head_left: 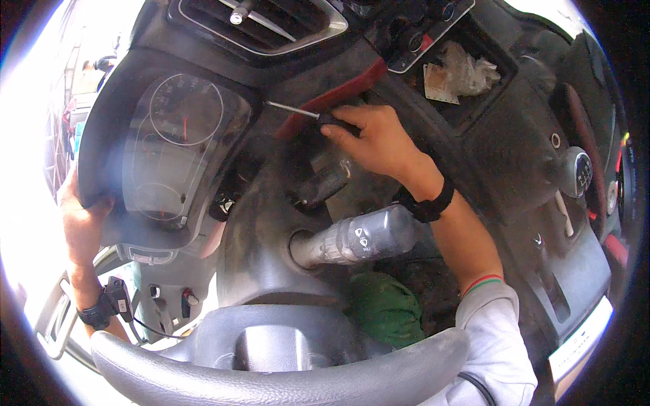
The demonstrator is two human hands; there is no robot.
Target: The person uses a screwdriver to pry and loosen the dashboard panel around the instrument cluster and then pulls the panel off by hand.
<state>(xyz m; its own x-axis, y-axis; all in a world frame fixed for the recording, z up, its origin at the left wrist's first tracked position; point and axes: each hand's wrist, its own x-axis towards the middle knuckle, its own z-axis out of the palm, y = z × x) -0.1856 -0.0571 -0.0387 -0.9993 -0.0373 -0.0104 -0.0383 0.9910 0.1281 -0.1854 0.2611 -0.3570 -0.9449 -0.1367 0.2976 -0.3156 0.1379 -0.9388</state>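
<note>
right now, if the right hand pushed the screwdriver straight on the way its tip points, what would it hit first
The right hand aims the screwdriver up-left. Its tip would likely meet the dark dashboard trim just beside the instrument cluster; depth is hard to judge.

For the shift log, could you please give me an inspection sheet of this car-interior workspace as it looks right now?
Surface: dusty dark dashboard with a red trim strip.
Job's things: screwdriver in the right hand, shaft pointing left toward the instrument cluster; the cluster housing is gripped at its left edge.
Clutter: crumpled paper in a dash recess; green cloth behind the steering wheel.
Grippers: left hand on the cluster; right hand closed on the screwdriver.
Cables: thin black lead from the left wrist device.
Surroundings: stalk lever, gear knob, air vent.
</note>
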